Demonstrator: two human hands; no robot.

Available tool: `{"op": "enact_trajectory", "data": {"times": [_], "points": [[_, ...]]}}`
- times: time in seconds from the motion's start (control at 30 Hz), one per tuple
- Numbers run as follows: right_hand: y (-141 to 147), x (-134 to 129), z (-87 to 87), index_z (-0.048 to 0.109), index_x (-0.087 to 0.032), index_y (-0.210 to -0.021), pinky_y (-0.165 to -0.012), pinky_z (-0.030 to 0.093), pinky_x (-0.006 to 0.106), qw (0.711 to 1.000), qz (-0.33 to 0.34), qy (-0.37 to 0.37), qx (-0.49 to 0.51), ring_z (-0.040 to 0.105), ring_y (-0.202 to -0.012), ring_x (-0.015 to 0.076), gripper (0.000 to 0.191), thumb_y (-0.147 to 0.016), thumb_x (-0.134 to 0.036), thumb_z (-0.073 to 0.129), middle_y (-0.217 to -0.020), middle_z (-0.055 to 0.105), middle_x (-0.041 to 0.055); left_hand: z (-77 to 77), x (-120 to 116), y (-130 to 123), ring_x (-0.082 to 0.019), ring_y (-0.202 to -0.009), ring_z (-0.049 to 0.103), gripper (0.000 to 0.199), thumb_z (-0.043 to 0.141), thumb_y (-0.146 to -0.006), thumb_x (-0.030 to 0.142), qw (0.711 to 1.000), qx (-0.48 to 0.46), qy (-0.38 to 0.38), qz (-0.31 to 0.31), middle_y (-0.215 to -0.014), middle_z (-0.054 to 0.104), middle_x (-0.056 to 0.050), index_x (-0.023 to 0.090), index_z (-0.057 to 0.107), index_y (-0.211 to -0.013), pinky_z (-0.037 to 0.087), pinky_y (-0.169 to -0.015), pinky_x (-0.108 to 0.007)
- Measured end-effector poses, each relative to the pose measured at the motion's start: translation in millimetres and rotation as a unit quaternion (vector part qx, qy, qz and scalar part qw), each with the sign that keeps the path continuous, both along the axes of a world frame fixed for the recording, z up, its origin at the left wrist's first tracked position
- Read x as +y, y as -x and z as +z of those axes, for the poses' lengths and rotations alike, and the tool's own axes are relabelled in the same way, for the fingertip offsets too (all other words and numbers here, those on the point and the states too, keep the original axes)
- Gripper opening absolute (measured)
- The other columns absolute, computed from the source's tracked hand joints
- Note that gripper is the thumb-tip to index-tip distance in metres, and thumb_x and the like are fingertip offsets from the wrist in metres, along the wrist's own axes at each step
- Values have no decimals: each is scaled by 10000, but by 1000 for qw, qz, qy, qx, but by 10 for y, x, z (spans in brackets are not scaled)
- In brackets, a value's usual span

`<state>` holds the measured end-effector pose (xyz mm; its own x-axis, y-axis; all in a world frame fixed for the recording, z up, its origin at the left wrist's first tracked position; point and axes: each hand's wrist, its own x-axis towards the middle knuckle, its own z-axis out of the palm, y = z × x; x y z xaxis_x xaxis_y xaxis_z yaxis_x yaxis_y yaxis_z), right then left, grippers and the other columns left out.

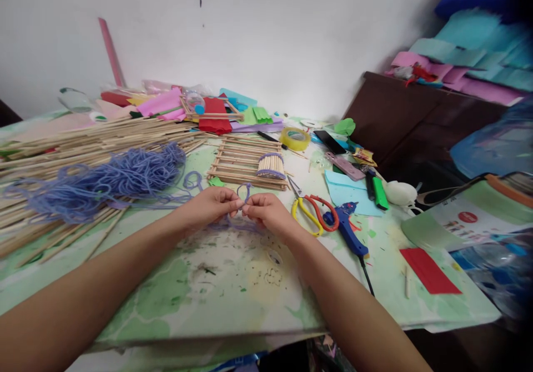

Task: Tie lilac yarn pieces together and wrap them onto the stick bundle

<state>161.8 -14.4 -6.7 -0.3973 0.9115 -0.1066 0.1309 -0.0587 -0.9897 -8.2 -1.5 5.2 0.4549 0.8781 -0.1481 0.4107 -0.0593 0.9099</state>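
My left hand point(214, 205) and my right hand point(266, 211) meet above the middle of the table, fingertips pinched close together on purple yarn. A small loop of the yarn point(245, 187) stands up between them. More strands run under the hands and off left to a tangled heap of purple yarn point(137, 175). Just beyond the hands lies a frame of wooden sticks point(237, 158), with a small bundle of short sticks point(270, 165) edged in purple yarn at its right end.
Long sticks point(83, 139) spread over the left side. Scissors point(310, 211), a blue glue gun point(350, 230), blue paper point(350, 186), tape point(295, 137) and phones point(330, 141) lie right of centre. Red paper point(431, 271) is near the right edge, by a green container point(466, 216).
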Motion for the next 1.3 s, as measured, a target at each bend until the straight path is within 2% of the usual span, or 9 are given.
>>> {"op": "enact_trajectory", "data": {"times": [0.1,0.3,0.5,0.63,0.77,0.87,1.0,1.13,1.3], "points": [[10,20,-25,534,-171,-556,-470,254,215,996,-42,-51,-53,312,-439,72,124,-673,-212,532,-447,390,-63,-4,12,0,-111,-492,440,325,486,-785,445,990,88,-114,1,-568,556,0,176,594,-636,286,-469,-229],[-3,59,-72,547,-170,-515,-508,308,227,968,-171,-127,-136,421,-481,96,191,-698,-209,509,-494,535,-15,13,-100,-39,-188,-699,554,325,382,-873,402,911,267,-315,16,-729,630,-48,192,601,-759,325,-577,-268],[41,29,-37,476,-183,-619,-370,199,209,968,-205,41,136,299,-337,44,148,-701,-294,530,-556,572,-34,-95,-214,-137,-202,-730,576,301,363,-894,330,893,270,-333,-135,-780,649,-63,189,619,-822,363,-632,-284],[42,3,1,466,-178,-629,-359,109,198,956,-178,96,215,212,-327,24,157,-659,-266,592,-482,486,-68,-62,-168,-117,-214,-798,555,312,358,-899,349,911,215,-350,-47,-812,635,-68,178,608,-828,387,-722,-315],[58,-18,16,476,-175,-619,-367,117,202,974,-129,76,168,222,-332,28,167,-675,-279,594,-460,465,-67,-19,-84,-74,-207,-888,544,281,384,-888,368,955,73,-273,92,-919,619,-64,170,583,-909,394,-806,-333],[86,-19,-1,487,-169,-601,-391,181,198,987,-112,37,105,261,-352,35,165,-699,-274,569,-455,475,-60,-88,-61,-86,-181,-835,570,263,467,-847,400,990,-89,-82,73,-875,613,-39,171,564,-931,434,-753,-307],[95,5,-51,504,-168,-596,-434,238,195,994,-94,-8,45,317,-392,53,150,-726,-234,536,-448,468,-59,-185,-84,-118,-123,-654,559,264,566,-791,399,972,-209,94,58,-746,593,5,185,537,-943,422,-587,-231],[67,20,-80,522,-163,-586,-450,248,198,997,-73,-38,-7,319,-409,56,175,-748,-228,531,-477,499,-45,-138,-78,-105,-69,-459,414,236,605,-756,394,985,-132,79,78,-590,533,49,183,588,-861,275,-426,-184],[53,29,-106,507,-163,-573,-460,260,196,998,-48,-48,-16,320,-416,59,220,-784,-225,491,-500,518,-35,-83,18,-36,-136,-639,572,205,614,-718,353,997,-21,-39,67,-710,674,-5,167,689,-764,403,-583,-226]]}}
